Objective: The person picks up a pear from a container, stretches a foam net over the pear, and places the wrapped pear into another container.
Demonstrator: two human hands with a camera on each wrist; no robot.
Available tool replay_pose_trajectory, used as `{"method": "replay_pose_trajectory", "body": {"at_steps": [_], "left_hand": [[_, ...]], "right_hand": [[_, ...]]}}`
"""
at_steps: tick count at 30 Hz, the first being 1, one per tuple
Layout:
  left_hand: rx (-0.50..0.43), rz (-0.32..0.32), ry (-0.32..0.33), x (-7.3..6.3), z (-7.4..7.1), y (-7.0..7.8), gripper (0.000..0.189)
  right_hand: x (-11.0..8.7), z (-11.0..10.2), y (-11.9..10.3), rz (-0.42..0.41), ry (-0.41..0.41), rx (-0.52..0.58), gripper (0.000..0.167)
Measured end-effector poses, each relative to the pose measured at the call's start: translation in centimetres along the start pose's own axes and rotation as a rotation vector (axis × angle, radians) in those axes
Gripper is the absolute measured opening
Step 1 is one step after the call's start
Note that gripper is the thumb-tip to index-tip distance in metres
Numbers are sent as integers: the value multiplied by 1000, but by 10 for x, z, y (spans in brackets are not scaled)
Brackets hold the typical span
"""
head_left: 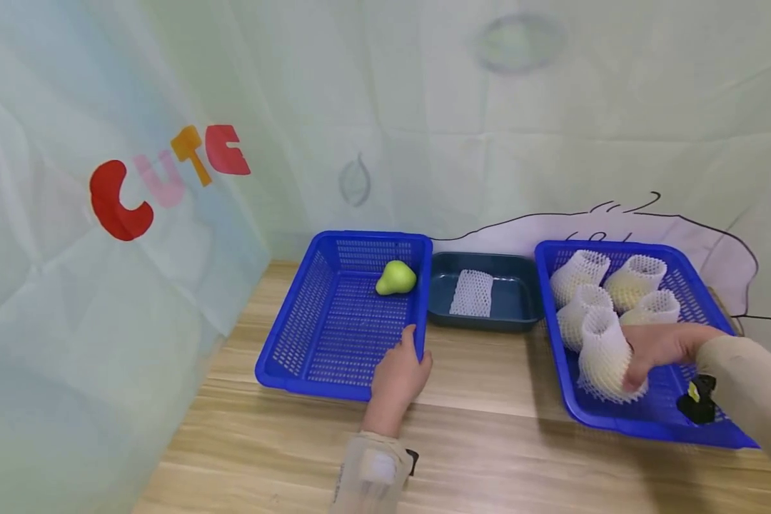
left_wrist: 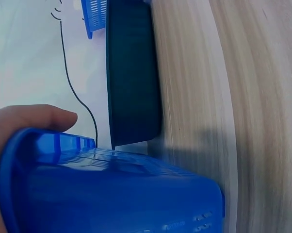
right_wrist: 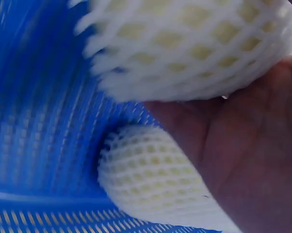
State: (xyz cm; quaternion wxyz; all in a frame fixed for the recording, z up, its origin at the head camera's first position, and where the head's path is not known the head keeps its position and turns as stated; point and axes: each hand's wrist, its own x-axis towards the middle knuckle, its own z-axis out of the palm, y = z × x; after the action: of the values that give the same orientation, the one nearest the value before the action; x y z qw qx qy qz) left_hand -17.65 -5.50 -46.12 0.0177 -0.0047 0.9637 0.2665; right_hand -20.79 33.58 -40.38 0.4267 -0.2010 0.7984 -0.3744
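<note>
My left hand [head_left: 400, 371] grips the front right corner of the left blue basket [head_left: 353, 328]; the left wrist view shows a digit over its rim [left_wrist: 63, 138]. Inside, a bare green pear [head_left: 397, 278] lies toward the back right. Over at the right blue basket [head_left: 630, 426], my right hand [head_left: 664, 346] holds a fruit in a white foam net [head_left: 607, 357], its thumb toward the front. Several more netted fruits [head_left: 581, 275] sit behind it. Below the held one, another netted fruit [right_wrist: 155, 179] shows in the right wrist view.
Between the two baskets stands a dark green tray [head_left: 482, 325] with a flat white foam net [head_left: 472, 293] in it. A printed cloth [head_left: 385, 128] hangs behind and at the left. Everything stands on a wood-grain table [head_left: 475, 442].
</note>
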Motion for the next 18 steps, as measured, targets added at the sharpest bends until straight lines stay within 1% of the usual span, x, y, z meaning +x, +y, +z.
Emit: {"method": "replay_pose_trajectory", "body": {"at_steps": [3,5,9,11,13,15,18], "left_hand": [[1,-4,0,0,0,0,54],[2,-5,3,0,0,0,53],[7,10,10,-1,1,0,53],[11,19,12,-1,1,0,53],[18,22,16,-1,1,1,53],[23,21,14,-1,1,0,53],[29,22,9,-1,1,0,53]], "right_hand": [[9,0,4,59,-42,-55,82],[16,4,5,79,-58,-74,87],[26,13,6,107,-31,-100,91],[27,17,6,149,-17,-126,100],[27,19,5,194,-9,-147,105],[27,20,4,222,-3,-172,105],[27,22,2,291,8,-157,100]]}}
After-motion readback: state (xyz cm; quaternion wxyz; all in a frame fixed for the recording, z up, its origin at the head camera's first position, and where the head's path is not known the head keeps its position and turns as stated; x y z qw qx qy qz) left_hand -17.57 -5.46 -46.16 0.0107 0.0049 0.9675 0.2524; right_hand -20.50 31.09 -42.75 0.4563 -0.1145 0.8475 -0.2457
